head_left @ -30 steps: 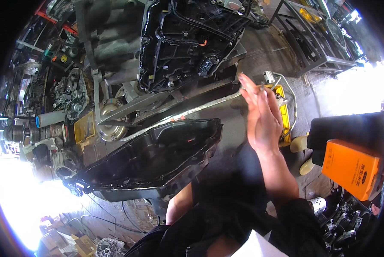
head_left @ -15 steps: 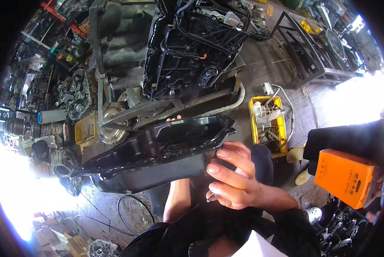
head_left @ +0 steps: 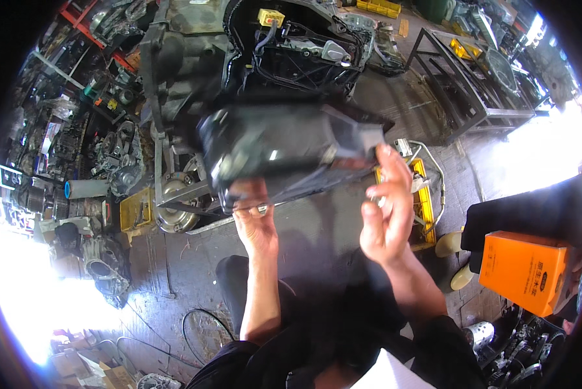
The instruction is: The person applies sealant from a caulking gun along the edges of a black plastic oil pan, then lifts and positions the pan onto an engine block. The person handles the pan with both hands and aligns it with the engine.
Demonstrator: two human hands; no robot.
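Note:
A black oil pan (head_left: 271,146), blurred by motion, is held up over the near edge of a large gearbox (head_left: 187,71). My left hand (head_left: 257,230) grips its near left edge from below, thumb side up, with a small shiny spot at the fingers. At the pan's right end, my right hand (head_left: 391,214) has its upper fingertips against the corner. A small pale object, too small to name, is pinched between that hand's lower fingers. Beyond the pan, the gearbox's open face shows black parts, wiring and a yellow connector (head_left: 271,17).
The gearbox rests on a metal stand (head_left: 187,193). On the right are a yellow crate (head_left: 423,214), a dark metal frame (head_left: 463,123) and an orange box (head_left: 521,272). Machine parts crowd the left, and a black cable (head_left: 194,314) loops on the floor.
Both hands have raised the oil pan and carried it away from me toward the gearbox. Its smooth outer face is now turned up. My left hand, mostly hidden before, has come into view.

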